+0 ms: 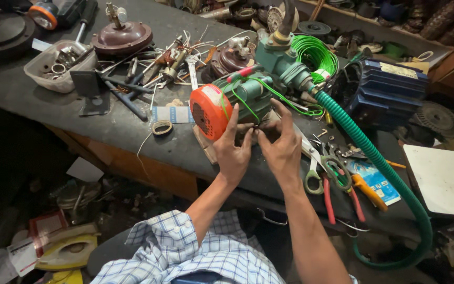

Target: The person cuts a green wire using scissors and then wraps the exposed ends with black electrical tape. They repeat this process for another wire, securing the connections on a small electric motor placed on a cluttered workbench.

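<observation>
A small green water pump (pixel 248 94) with an orange fan cover (pixel 209 111) lies on the dark workbench (pixel 127 126). Both hands are at its near side, fingertips against the motor body. My left hand (pixel 232 150) sits just under the orange cover. My right hand (pixel 279 144) is beside it, fingers spread on the pump's base. What the fingertips pinch is hidden. Thin green wire (pixel 319 55) is coiled behind the pump and trails over it. A ribbed green hose (pixel 374 158) runs from the pump off the bench's right side.
Scissors (pixel 313 171), pliers with red handles (pixel 342 194) and orange-handled cutters (pixel 369 189) lie right of my hands. A blue motor casing (pixel 390 92) stands at the back right. Loose tools (pixel 148 73), a plastic tub of parts (pixel 59 66) and a maroon housing (pixel 122 37) crowd the left.
</observation>
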